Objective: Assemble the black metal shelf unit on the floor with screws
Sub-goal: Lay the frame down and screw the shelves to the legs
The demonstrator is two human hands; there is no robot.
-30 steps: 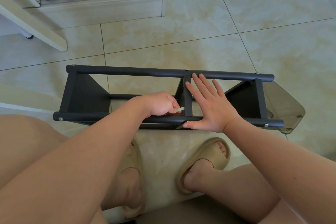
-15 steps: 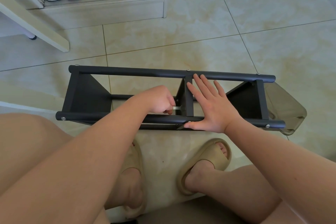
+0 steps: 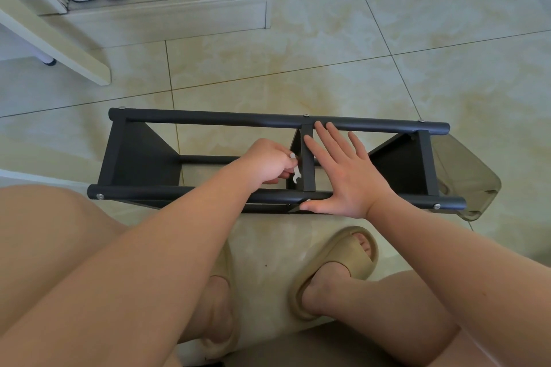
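While the black metal shelf unit (image 3: 208,119) lies on the beige tiled floor (image 3: 387,39) just ahead of the person's feet, its long axis runs left to right, both round rails crossing in front of the hands. The left hand (image 3: 265,162) reaches between the rails, fingers curled round a small flat pale wrench (image 3: 295,171) close against the left face of the black middle divider (image 3: 308,180); actual contact is unclear. The right hand (image 3: 343,176) lies flat with fingers spread over that divider and the near rail (image 3: 179,192), probably steadying it. The left hand is nearer the joint, so tightening likely falls to it. A smoky translucent plastic bag (image 3: 465,170) sits at the unit's right end; tan slide sandals (image 3: 334,265) are nearer.
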